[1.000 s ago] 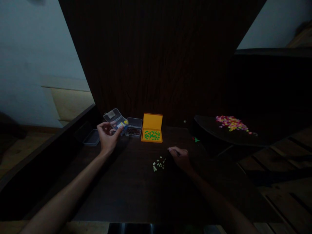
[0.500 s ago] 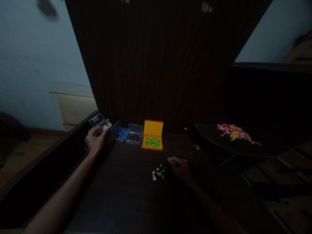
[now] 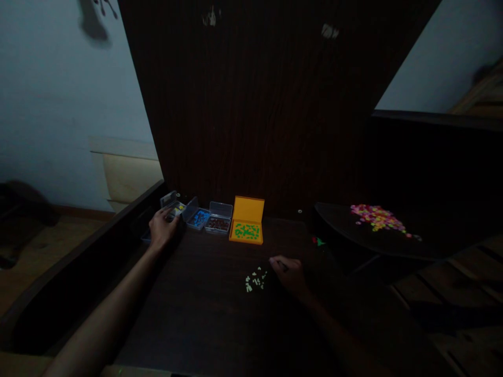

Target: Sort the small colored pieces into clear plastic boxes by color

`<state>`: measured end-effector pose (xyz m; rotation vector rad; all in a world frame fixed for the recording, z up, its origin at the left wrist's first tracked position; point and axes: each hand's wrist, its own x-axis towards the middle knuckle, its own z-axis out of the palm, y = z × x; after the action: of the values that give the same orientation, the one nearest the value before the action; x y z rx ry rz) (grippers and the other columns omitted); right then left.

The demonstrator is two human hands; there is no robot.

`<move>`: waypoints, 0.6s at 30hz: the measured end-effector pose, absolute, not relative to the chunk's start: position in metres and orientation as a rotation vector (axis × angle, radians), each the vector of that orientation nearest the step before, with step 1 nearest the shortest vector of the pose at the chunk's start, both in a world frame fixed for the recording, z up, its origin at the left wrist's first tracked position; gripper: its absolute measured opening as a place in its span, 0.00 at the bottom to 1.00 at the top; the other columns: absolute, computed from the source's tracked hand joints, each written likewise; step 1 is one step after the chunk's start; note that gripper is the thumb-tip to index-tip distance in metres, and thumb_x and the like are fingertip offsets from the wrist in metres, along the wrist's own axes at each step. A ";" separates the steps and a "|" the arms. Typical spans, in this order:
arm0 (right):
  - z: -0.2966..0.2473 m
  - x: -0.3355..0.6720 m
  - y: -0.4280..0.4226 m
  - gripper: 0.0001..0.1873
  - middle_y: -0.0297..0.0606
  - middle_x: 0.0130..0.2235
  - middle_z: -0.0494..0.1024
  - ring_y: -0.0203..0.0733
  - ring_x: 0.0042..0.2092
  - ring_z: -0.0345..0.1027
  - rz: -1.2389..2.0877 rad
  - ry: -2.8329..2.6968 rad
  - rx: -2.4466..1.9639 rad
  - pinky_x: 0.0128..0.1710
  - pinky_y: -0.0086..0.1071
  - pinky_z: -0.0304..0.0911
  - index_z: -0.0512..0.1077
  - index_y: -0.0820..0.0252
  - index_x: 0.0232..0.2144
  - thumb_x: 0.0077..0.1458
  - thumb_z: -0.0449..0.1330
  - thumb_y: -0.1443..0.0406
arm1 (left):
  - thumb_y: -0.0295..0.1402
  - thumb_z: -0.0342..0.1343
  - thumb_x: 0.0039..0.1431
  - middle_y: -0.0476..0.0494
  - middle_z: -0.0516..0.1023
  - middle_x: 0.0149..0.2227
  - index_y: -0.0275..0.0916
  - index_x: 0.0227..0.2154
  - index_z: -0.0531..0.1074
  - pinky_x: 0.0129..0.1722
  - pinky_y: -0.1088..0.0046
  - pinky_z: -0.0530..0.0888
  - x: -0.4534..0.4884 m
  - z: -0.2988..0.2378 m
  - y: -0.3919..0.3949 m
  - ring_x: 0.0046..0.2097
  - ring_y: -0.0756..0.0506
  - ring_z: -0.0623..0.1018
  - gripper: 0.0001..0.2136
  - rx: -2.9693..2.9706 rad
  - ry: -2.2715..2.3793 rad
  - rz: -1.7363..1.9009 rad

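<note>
My left hand (image 3: 162,226) reaches to the far left of the dark table (image 3: 204,303) and rests closed on a clear box of yellow pieces (image 3: 174,206). Beside it stand a clear box of blue pieces (image 3: 199,217), a clear box of dark red pieces (image 3: 218,221) and an open orange box of green pieces (image 3: 247,223). My right hand (image 3: 290,272) lies on the table, fingers pinched on a thin dark tool, right of a small pile of white pieces (image 3: 255,277).
A dark curved surface (image 3: 353,235) at the right carries a heap of pink and yellow pieces (image 3: 376,217). A small green and red piece (image 3: 317,241) lies near its edge. A dark wooden panel rises behind the boxes. The table's raised left rim (image 3: 78,256) borders the floor.
My left hand carried the clear box of yellow pieces from above the blue box leftward and set it down at the row's left end. My right hand stayed put.
</note>
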<state>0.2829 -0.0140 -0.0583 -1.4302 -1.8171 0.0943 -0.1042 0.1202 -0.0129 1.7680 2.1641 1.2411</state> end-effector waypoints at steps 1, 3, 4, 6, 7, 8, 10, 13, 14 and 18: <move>-0.059 0.283 -0.014 0.22 0.31 0.16 0.67 0.31 0.19 0.59 0.093 -1.820 -1.423 0.25 0.25 0.55 0.73 0.61 0.20 0.59 0.52 0.56 | 0.36 0.54 0.54 0.29 0.72 0.54 0.29 0.46 0.75 0.58 0.59 0.67 -0.104 -0.012 0.121 0.56 0.35 0.72 0.20 1.802 2.185 1.189; -0.059 0.282 -0.014 0.22 0.31 0.17 0.67 0.30 0.19 0.59 0.091 -1.818 -1.413 0.26 0.25 0.55 0.73 0.61 0.19 0.59 0.52 0.57 | 0.37 0.53 0.55 0.29 0.72 0.54 0.29 0.46 0.75 0.57 0.60 0.67 -0.102 -0.011 0.122 0.56 0.35 0.72 0.20 1.856 2.229 1.091; -0.059 0.282 -0.014 0.21 0.30 0.17 0.67 0.30 0.19 0.59 0.088 -1.817 -1.411 0.26 0.25 0.55 0.73 0.61 0.19 0.59 0.52 0.57 | 0.37 0.52 0.56 0.29 0.72 0.55 0.29 0.46 0.75 0.56 0.60 0.68 -0.101 -0.011 0.123 0.55 0.35 0.72 0.20 1.885 2.256 1.042; -0.059 0.282 -0.014 0.21 0.30 0.16 0.65 0.29 0.18 0.58 0.076 -1.818 -1.412 0.25 0.24 0.55 0.72 0.61 0.19 0.59 0.52 0.57 | 0.37 0.51 0.57 0.29 0.72 0.54 0.29 0.47 0.74 0.53 0.61 0.70 -0.100 -0.010 0.124 0.54 0.34 0.73 0.20 1.953 2.299 0.933; -0.059 0.282 -0.014 0.21 0.29 0.15 0.64 0.29 0.18 0.58 0.072 -1.824 -1.414 0.25 0.24 0.54 0.72 0.61 0.19 0.59 0.52 0.57 | 0.37 0.50 0.57 0.29 0.72 0.54 0.29 0.47 0.74 0.52 0.61 0.71 -0.099 -0.010 0.125 0.53 0.34 0.74 0.20 1.984 2.313 0.885; -0.059 0.282 -0.014 0.21 0.29 0.15 0.63 0.29 0.18 0.57 0.072 -1.833 -1.416 0.25 0.24 0.54 0.72 0.61 0.19 0.59 0.52 0.57 | 0.36 0.50 0.57 0.28 0.73 0.53 0.30 0.47 0.74 0.51 0.61 0.72 -0.099 -0.009 0.126 0.53 0.34 0.74 0.20 2.010 2.321 0.843; -0.059 0.283 -0.013 0.21 0.29 0.15 0.63 0.29 0.18 0.58 0.079 -1.851 -1.417 0.25 0.24 0.54 0.73 0.61 0.19 0.59 0.51 0.57 | 0.36 0.50 0.56 0.27 0.74 0.51 0.29 0.47 0.74 0.50 0.61 0.72 -0.098 -0.008 0.127 0.52 0.33 0.74 0.19 2.045 2.327 0.782; -0.058 0.283 -0.014 0.21 0.29 0.16 0.64 0.29 0.18 0.58 0.081 -1.854 -1.411 0.25 0.24 0.55 0.72 0.61 0.19 0.59 0.51 0.58 | 0.35 0.50 0.56 0.24 0.76 0.46 0.27 0.43 0.76 0.50 0.59 0.71 -0.098 -0.006 0.129 0.51 0.32 0.74 0.19 2.088 2.330 0.694; -0.058 0.283 -0.014 0.21 0.29 0.15 0.63 0.30 0.18 0.58 0.076 -1.849 -1.411 0.25 0.24 0.55 0.72 0.61 0.19 0.58 0.51 0.58 | 0.35 0.50 0.56 0.23 0.77 0.45 0.26 0.42 0.76 0.50 0.59 0.70 -0.098 -0.005 0.130 0.50 0.31 0.74 0.18 2.101 2.332 0.658; -0.056 0.281 -0.015 0.22 0.29 0.15 0.62 0.30 0.18 0.58 0.068 -1.846 -1.416 0.25 0.25 0.55 0.72 0.60 0.19 0.59 0.51 0.57 | 0.34 0.48 0.55 0.21 0.78 0.40 0.25 0.38 0.77 0.50 0.57 0.68 -0.096 -0.004 0.130 0.48 0.31 0.76 0.18 2.142 2.336 0.531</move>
<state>0.2808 -0.0146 -0.0557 -1.4161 -1.8460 0.0682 -0.0965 0.1304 -0.0044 2.1417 2.3359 0.5312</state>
